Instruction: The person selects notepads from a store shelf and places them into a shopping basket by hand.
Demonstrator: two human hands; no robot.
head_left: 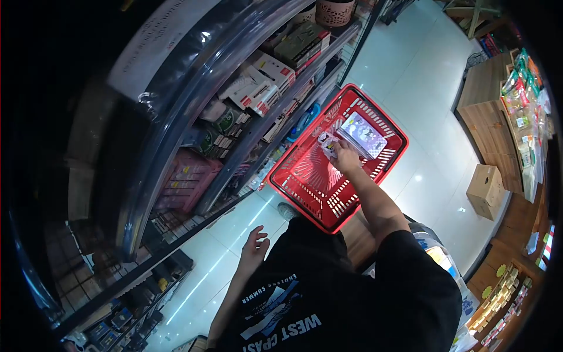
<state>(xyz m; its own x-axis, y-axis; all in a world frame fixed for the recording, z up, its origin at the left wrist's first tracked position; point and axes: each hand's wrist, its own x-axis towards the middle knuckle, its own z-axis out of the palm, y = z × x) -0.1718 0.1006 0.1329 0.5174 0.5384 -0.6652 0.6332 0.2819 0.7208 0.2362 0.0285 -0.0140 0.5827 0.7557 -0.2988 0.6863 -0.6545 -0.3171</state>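
My right hand reaches down into a red plastic basket, its fingers closed on a small white and purple packet. Beside that packet, in the same basket, lies a flat purple and white box with a printed picture. The basket has slotted walls and is tilted in the view. My left hand is held in the air to the lower left of the basket, fingers curled loosely and apart, holding nothing.
Shelves on the left hold boxed goods and a pink basket. A cardboard box stands on the tiled floor at right, near a wooden display stand with bagged goods. More small goods line the lower right.
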